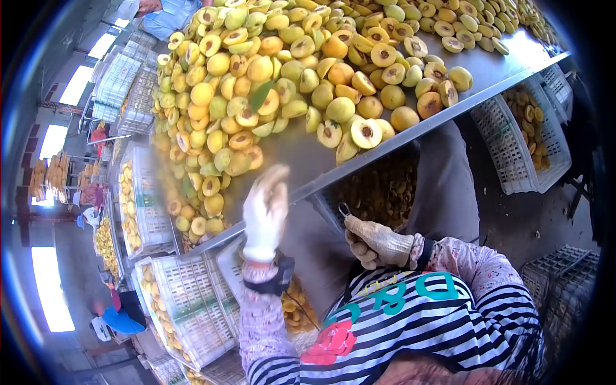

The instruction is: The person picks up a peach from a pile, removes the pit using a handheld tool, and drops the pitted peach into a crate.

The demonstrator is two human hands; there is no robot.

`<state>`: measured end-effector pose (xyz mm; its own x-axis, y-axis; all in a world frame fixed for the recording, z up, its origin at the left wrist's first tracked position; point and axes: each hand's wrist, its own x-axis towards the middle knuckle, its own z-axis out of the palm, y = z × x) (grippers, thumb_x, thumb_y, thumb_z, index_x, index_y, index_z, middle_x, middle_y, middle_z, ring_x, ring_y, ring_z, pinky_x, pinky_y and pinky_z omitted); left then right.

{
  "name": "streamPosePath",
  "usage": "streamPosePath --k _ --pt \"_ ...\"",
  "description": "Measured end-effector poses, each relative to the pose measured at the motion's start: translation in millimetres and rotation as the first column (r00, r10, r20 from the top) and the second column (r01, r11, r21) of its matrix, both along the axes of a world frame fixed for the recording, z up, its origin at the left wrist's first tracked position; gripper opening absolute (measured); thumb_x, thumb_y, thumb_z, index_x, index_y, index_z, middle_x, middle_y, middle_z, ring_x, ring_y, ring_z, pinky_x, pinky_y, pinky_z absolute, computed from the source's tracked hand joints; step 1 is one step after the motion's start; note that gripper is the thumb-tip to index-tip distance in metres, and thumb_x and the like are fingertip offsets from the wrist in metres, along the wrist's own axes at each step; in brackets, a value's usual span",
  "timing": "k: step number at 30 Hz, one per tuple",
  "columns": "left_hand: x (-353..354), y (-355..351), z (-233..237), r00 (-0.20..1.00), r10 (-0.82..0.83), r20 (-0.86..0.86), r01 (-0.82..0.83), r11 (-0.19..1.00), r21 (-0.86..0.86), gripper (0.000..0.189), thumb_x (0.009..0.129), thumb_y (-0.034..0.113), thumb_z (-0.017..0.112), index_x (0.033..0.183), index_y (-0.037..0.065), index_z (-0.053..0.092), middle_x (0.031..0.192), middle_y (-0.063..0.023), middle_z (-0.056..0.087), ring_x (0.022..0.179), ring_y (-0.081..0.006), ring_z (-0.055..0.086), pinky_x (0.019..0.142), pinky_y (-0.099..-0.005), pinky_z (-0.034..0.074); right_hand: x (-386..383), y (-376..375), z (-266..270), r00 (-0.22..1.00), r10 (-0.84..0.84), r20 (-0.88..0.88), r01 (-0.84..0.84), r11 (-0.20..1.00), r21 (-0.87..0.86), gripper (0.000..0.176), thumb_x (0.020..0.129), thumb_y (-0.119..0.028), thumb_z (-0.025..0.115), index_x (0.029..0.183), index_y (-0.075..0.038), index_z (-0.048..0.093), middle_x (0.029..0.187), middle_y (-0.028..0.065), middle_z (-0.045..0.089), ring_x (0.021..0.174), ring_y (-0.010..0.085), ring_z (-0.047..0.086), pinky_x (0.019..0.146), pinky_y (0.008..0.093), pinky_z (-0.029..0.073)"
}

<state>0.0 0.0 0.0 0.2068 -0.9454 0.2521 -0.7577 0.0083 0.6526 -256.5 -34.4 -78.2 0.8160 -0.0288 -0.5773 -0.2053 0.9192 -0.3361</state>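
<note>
My left hand point(266, 208), in a white glove, is raised over the near edge of the metal table point(292, 154). Its fingers are stretched out, slightly blurred, and no fruit shows in them. Close to my body, my right hand point(382, 242) wears a worn beige glove and is closed around a small pitting tool point(344, 209); only its metal loop sticks out. Before me lies a large heap of yellow-green stone fruit point(256, 67), apricots or plums, many of them halved. Some halves point(366, 133) show a brown pit or hollow.
Below the table edge, between my knees, sits a container of brown pits or scraps point(375, 192). White plastic crates of fruit stand at left point(189, 308) and right point(513, 147). A person in blue point(122, 314) is at left; another person's sleeve point(170, 18) shows beyond the heap.
</note>
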Motion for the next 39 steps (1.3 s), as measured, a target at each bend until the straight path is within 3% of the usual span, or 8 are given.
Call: streamPosePath --k 5,11,16,21,23,26,37,39 --pt "-26.1 -113.9 -36.1 0.902 -0.179 0.394 0.242 0.963 -0.116 0.05 0.092 0.006 0.057 0.141 0.014 0.052 0.137 -0.0182 0.058 0.13 -0.0381 0.052 0.109 -0.0456 0.045 -18.1 -15.2 11.3 0.994 -0.101 -0.036 0.1 0.994 -0.043 0.045 0.104 -0.056 0.044 0.086 -0.016 0.049 0.061 -0.004 0.04 0.045 0.0084 0.034 0.045 0.0261 0.033" --pt "-29.0 -125.1 -43.8 0.85 -0.17 0.498 0.091 0.98 0.179 0.052 0.084 0.01 0.07 0.133 0.013 0.055 0.113 -0.0176 0.062 0.107 -0.0351 0.058 0.09 -0.0457 0.051 -25.0 -21.5 12.3 0.991 -0.13 -0.01 0.129 0.991 -0.042 0.045 0.105 -0.056 0.043 0.085 -0.015 0.049 0.062 -0.0037 0.041 0.047 0.0078 0.034 0.047 0.0258 0.033" --pt "-29.5 -95.4 -47.1 0.999 0.04 -0.024 -0.029 0.934 0.355 0.048 0.078 0.006 0.079 0.123 0.006 0.062 0.105 -0.0099 0.067 0.098 -0.0216 0.066 0.084 -0.0324 0.055 -22.1 -16.5 27.6 0.995 -0.102 0.017 0.103 0.972 -0.213 0.041 0.104 -0.048 0.046 0.081 -0.015 0.05 0.059 -0.0028 0.043 0.044 0.0105 0.036 0.043 0.0269 0.032" --pt "-54.5 -47.6 -27.7 0.605 0.026 -0.796 -0.039 0.999 0.003 0.031 0.083 -0.002 0.064 0.114 -0.001 0.068 0.105 -0.0076 0.071 0.086 -0.0135 0.068 0.078 -0.0267 0.058 -27.6 -24.1 58.0 0.998 0.022 0.06 0.018 0.808 -0.59 0.04 0.103 -0.044 0.046 0.082 -0.01 0.051 0.057 -0.0009 0.044 0.044 0.0115 0.04 0.042 0.029 0.033" --pt "-77.6 -18.6 -20.9 0.516 0.026 -0.856 0.011 0.999 0.037 0.03 0.087 0.009 0.059 0.114 -0.001 0.067 0.107 -0.0115 0.071 0.093 -0.02 0.07 0.083 -0.0333 0.059 -18.2 -23.8 65.5 0.99 0.107 0.097 -0.037 0.836 -0.548 0.042 0.103 -0.046 0.047 0.083 -0.009 0.052 0.058 -0.0003 0.045 0.045 0.0113 0.042 0.042 0.0283 0.033" --pt "-116.1 2.4 -16.3 -0.059 -0.096 -0.994 -0.136 0.987 -0.087 0.03 0.098 0.019 0.052 0.118 -0.002 0.063 0.117 -0.0182 0.066 0.103 -0.0287 0.066 0.094 -0.0447 0.057 -4.4 -10.4 61.4 0.991 0.134 0.013 -0.1 0.799 -0.593 0.043 0.102 -0.049 0.05 0.088 -0.008 0.055 0.063 0.0002 0.049 0.048 0.0114 0.045 0.044 0.0272 0.036" --pt "-102.8 18.8 -13.0 0.048 0.208 -0.977 -0.372 0.911 0.176 0.049 0.105 0.037 0.046 0.095 -0.006 0.066 0.09 -0.0164 0.07 0.077 -0.024 0.068 0.073 -0.0311 0.058 26.9 17.7 49.0 0.962 0.106 -0.253 -0.273 0.452 -0.849 0.05 0.1 -0.051 0.051 0.103 -0.003 0.064 0.079 0.0096 0.065 0.075 0.0221 0.065 0.071 0.0359 0.052" --pt "-99.4 21.8 -12.5 0.107 0.215 -0.971 -0.335 0.927 0.168 0.052 0.105 0.039 0.045 0.091 -0.006 0.067 0.085 -0.0165 0.069 0.073 -0.0239 0.067 0.07 -0.0311 0.057 27.3 18.4 45.3 0.956 0.143 -0.256 -0.293 0.524 -0.8 0.05 0.1 -0.051 0.052 0.103 -0.003 0.065 0.078 0.0094 0.065 0.075 0.0214 0.064 0.071 0.0354 0.052"
